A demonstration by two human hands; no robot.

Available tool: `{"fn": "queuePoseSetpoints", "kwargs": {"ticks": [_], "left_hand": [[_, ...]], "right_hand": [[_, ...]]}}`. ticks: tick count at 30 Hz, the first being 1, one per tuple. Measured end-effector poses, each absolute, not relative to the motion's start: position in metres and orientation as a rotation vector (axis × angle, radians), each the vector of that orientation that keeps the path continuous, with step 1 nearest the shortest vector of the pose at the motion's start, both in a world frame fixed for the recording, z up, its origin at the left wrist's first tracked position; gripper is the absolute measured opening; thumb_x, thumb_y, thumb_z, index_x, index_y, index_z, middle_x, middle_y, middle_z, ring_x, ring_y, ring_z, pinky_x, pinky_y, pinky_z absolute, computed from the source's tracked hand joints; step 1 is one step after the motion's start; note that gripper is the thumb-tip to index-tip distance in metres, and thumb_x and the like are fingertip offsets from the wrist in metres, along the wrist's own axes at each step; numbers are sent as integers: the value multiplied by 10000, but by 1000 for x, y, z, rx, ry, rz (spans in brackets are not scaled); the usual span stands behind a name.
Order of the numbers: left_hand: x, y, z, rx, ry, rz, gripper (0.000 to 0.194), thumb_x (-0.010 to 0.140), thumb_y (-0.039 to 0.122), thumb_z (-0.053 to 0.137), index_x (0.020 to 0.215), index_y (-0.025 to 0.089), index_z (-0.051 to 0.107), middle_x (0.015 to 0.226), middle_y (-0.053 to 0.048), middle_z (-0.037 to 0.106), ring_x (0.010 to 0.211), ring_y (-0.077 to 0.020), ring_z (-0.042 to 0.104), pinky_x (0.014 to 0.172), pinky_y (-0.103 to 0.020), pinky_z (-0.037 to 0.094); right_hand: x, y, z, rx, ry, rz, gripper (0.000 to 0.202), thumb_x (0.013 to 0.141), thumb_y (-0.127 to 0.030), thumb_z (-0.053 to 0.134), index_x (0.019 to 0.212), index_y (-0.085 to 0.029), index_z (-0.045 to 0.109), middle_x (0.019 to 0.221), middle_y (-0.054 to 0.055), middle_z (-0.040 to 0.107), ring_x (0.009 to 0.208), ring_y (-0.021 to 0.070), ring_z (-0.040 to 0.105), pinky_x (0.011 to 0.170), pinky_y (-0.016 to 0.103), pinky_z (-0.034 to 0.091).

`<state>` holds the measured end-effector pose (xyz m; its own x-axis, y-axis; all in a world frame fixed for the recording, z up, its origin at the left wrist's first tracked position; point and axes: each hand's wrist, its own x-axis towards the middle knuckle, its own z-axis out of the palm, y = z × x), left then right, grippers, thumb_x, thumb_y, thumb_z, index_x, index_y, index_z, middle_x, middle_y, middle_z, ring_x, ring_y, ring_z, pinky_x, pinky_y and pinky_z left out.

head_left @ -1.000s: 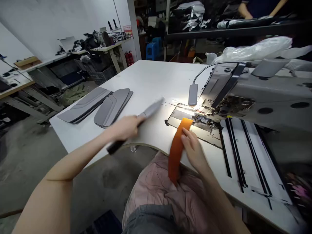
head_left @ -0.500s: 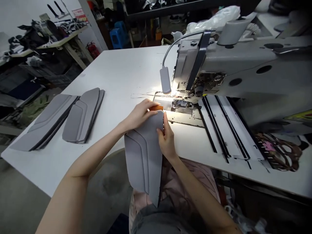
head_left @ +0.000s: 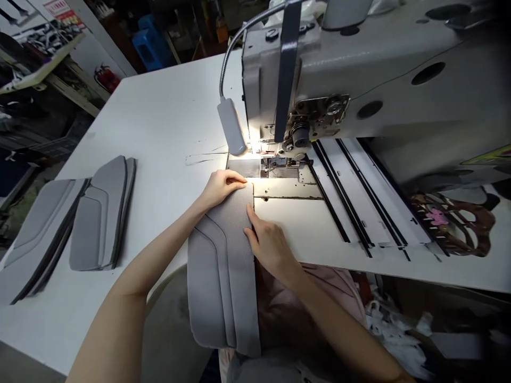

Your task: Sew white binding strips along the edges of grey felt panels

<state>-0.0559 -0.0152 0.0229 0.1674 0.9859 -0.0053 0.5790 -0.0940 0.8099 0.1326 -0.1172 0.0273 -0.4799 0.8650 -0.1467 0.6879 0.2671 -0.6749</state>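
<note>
One grey panel is in hand, its top end lying on the table just short of the machine's plate and its lower end reaching past the table's edge over the person's lap. Curved seam lines already run down the panel (head_left: 239, 255); none of it lies under the presser foot (head_left: 265, 165), so I'd judge this piece is only being lined up, with its plain right edge and top still to be dealt with.

The left hand (head_left: 223, 187) pinches the top end between thumb and fingertips. The right hand (head_left: 273, 247) is on the right edge, thumb and forefinger a little apart on the fabric — whether other fingers grip from beneath, I can't tell from here.

Beyond the hands stand the sewing machine (head_left: 371, 90) and its lamp (head_left: 232, 126), lit over the needle area. Off to the left on the white table (head_left: 163, 122) sit two stacks of similar grey pieces, a nearer stack (head_left: 93, 223) and a farther stack (head_left: 35, 229), untouched for now.

Against the frame half a second ago, the right hand has slid down from the top corner, and the panel shows more squarely — while the orange end that peeked out at its top is all but hidden. The view has shifted too, so the stacks appear farther left.
</note>
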Motion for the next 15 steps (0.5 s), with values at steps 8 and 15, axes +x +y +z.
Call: {"fn": "queuePoseSetpoints", "kwargs": {"ticks": [8, 15], "left_hand": [[-57, -9, 21, 1669, 1483, 762, 167, 706, 328, 762, 766, 172, 766, 858, -60, 770, 828, -214, 699, 813, -326, 544], [-43, 25, 11, 1635, 1435, 786, 256, 660, 370, 783, 761, 139, 740, 820, -77, 746, 760, -198, 678, 777, -341, 571]], "right_hand": [[133, -110, 26, -1463, -2300, 1074, 559, 984, -175, 477, 1530, -116, 373, 792, 41, 697, 711, 182, 633, 709, 265, 450], [140, -87, 26, -1564, -2256, 1034, 574, 963, -174, 497, 1525, -128, 393, 708, 15, 659, 661, 186, 604, 665, 274, 404]]}}
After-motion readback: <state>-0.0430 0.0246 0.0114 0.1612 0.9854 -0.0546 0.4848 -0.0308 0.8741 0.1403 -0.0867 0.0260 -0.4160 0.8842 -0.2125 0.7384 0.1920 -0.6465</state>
